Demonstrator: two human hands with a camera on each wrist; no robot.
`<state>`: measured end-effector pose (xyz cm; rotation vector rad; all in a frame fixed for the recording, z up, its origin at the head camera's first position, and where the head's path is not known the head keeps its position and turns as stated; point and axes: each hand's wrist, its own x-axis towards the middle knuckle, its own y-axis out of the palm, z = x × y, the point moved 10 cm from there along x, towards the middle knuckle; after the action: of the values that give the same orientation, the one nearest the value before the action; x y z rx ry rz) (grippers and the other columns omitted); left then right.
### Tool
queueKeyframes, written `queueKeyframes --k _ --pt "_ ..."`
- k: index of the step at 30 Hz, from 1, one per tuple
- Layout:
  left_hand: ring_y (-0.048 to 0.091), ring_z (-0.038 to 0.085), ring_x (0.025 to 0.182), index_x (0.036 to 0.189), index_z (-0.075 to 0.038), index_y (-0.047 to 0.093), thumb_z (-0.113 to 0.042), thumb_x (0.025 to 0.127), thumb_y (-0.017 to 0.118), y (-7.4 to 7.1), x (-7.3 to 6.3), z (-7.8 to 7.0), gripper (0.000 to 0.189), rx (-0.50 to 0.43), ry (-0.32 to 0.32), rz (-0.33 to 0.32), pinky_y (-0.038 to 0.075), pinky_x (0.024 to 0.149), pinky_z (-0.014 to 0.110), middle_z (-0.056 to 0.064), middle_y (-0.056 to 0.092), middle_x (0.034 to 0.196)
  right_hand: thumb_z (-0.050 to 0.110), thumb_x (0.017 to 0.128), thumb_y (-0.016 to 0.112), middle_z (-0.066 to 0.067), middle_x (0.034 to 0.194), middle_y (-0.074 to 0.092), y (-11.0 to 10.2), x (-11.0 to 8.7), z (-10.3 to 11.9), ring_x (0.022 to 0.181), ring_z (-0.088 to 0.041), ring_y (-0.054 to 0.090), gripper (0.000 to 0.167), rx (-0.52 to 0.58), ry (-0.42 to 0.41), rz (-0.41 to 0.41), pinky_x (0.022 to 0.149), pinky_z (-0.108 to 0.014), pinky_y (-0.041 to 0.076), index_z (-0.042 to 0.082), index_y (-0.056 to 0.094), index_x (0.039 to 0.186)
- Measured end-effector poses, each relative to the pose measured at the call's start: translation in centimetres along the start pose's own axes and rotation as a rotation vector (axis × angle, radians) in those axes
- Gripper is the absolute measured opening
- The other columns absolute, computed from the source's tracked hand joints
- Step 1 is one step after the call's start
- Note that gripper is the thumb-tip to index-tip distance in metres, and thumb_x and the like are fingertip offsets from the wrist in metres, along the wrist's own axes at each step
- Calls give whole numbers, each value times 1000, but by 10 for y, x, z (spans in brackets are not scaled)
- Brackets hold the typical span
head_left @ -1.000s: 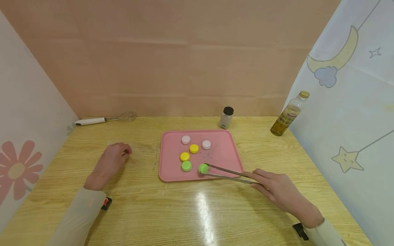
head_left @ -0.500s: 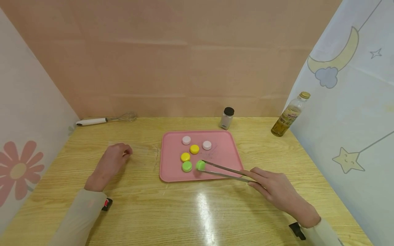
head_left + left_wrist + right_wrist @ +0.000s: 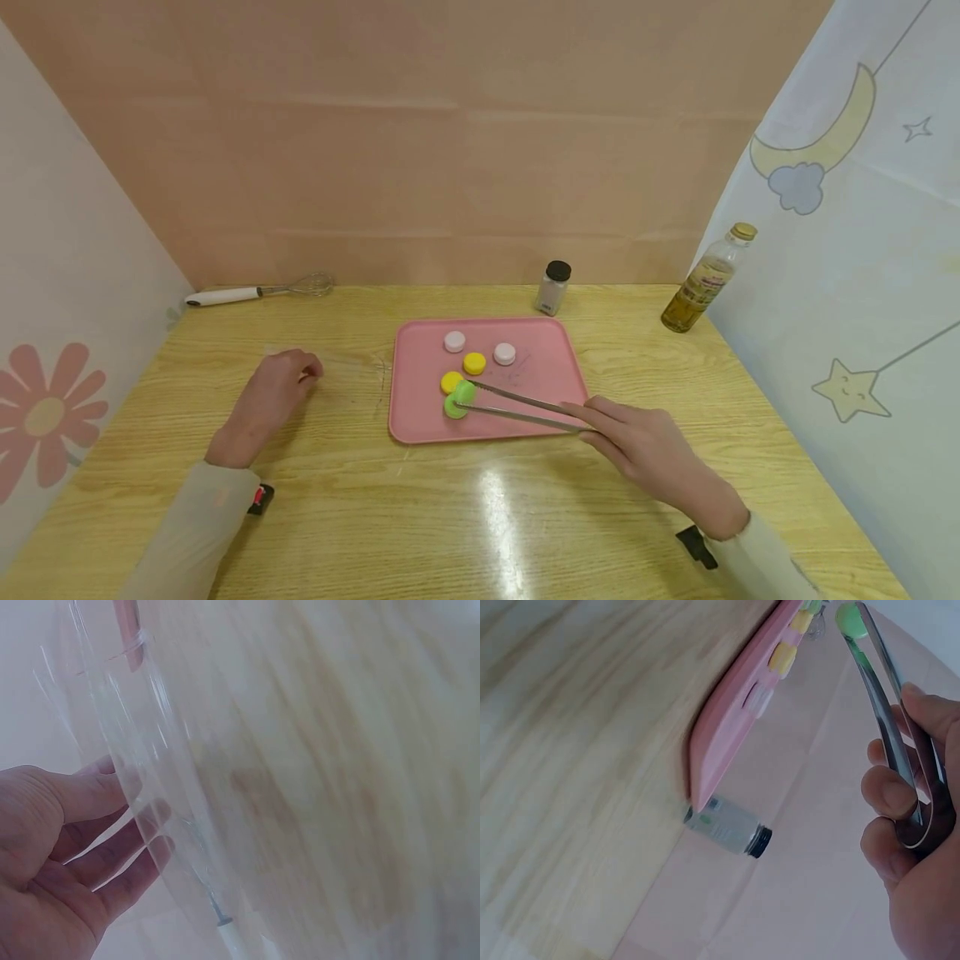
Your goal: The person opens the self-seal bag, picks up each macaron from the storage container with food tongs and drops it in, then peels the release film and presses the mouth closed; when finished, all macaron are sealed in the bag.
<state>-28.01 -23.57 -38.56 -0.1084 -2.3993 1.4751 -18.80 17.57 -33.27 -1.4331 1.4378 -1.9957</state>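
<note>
Head view: metallic, silvery tongs (image 3: 891, 735) with two long slim arms hold one bright green, round, macaron-like disc (image 3: 466, 390) by its edge between their tips. The tongs' long axis slants across the right half of the flat pink rectangular tray (image 3: 420, 423), tips pointing left and slightly far, bend toward the right and near. That green disc is raised above the tray's near left part, tilted, round face showing. It overlaps a second green disc (image 3: 452, 409) lying flat; whether they touch, I cannot tell. Farther on lie two yellow discs (image 3: 474, 363) and two pale pink discs (image 3: 505, 354).

The right hand (image 3: 652, 454) grips the tongs, thumb on one arm, curled fingers on the other. Left of the tray, the left hand (image 3: 272, 392) pinches the edge of a see-through plastic piece (image 3: 161, 705), its full shape unclear.
</note>
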Motion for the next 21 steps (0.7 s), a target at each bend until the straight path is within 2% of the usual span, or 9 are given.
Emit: queueKeyframes --k 7,12,16,21 --pt "67 31 85 94 2 73 8 90 70 1 0 1 8 2 -2 7 55 71 47 16 70 93 34 108 50 8 95 59 15 24 7 58 1 32 35 4 -25 10 47 -12 23 17 67 133" --pt "66 31 84 93 2 72 8 90 70 0 1 1 8 -3 -5 9 55 72 47 15 70 92 26 100 64 10 92 54 33 41 10 57 -1 34 34 -5 -25 57 46 -14 26 18 67 133" --pt "66 30 84 93 2 72 9 90 70 0 1 2 8 -2 -5 8 55 71 46 15 70 92 22 95 71 9 92 54 46 55 17 59 -2 39 38 -2 -48 72 47 -15 32 17 67 133" --pt "66 30 83 93 1 72 8 90 70 1 2 3 8 -8 -2 8 54 71 46 15 70 92 23 98 69 7 99 57 59 69 22 65 -6 47 41 -3 -53 101 54 -20 41 17 63 138"
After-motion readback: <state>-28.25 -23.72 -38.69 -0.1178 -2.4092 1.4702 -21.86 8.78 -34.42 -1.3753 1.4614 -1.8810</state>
